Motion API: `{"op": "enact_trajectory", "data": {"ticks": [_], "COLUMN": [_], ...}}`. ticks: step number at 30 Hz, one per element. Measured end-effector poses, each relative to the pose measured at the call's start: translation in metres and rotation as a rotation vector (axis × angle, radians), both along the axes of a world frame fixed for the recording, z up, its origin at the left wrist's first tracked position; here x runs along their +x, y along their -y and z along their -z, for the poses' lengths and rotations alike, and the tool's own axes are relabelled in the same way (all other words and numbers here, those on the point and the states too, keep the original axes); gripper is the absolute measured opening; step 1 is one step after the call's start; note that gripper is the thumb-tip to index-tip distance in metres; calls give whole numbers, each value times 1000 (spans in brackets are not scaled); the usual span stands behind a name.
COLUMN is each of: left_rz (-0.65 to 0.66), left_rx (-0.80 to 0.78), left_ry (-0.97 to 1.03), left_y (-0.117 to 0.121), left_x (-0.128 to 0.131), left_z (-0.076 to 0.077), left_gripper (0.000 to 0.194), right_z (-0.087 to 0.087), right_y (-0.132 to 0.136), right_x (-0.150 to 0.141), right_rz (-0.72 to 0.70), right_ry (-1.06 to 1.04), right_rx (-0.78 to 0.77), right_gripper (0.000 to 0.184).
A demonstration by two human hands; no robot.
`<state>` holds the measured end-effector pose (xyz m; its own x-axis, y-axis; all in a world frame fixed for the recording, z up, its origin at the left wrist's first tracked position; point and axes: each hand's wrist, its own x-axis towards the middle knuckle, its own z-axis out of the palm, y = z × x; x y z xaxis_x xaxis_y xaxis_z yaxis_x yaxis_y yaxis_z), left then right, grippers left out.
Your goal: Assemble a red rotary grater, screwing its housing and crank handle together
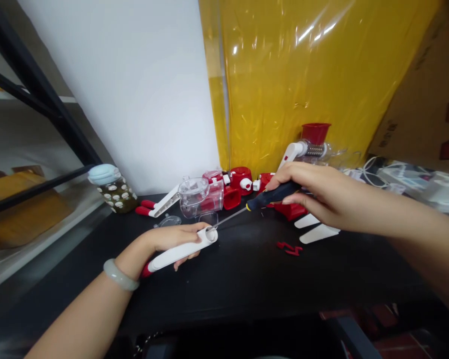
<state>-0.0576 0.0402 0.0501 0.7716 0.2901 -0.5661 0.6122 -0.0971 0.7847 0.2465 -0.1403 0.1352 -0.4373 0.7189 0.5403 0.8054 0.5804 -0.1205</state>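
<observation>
My left hand (pixel 177 238) is wrapped round a white handle (pixel 181 253) with a red end, holding it low over the black table. In my right hand (pixel 307 187) is a screwdriver (pixel 264 199) with a dark grip and a yellow ring. Its metal shaft slants down to the left, and the tip is at the round opening in the handle's end; how deep it sits is hidden. Small red plastic pieces (pixel 290 248) lie on the table below my right hand. Beside them are white flat parts (pixel 318 232), partly behind that hand.
Clear plastic housings (pixel 200 197) and red parts (pixel 241 179) stand along the back. Another white handle with red grips (pixel 160 204) lies left of them, near a lidded bottle (pixel 114 187). A rotary grater (pixel 310 147) stands at right, by cables and clear bags (pixel 426 184).
</observation>
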Motion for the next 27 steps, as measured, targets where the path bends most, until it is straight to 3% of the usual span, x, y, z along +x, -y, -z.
{"op": "enact_trajectory", "data": {"ticks": [9,16,18,23,27], "left_rz": [0,-39,-32,-4,13], "left_rx": [-24,19,23,-8,-30], "left_ry": [9,-37,-29,-26,-20], "left_y": [-2,0,0,-2,-4], "left_x": [0,1,1,0,0], "left_z": [2,-1,-2,0,2], "left_gripper": [65,74,74,70,66], "right_z": [-4,0,0,0,-3], "right_y": [5,-1,0,11,14], "right_x": [-8,-14,-12,-3,-2], "right_rz": [134,524,467,64,-5], "right_ry": [92,170,105,-37,37], "right_rx": [23,-39,-103,-164,-161], "right_gripper": [32,42,39,40,25]}}
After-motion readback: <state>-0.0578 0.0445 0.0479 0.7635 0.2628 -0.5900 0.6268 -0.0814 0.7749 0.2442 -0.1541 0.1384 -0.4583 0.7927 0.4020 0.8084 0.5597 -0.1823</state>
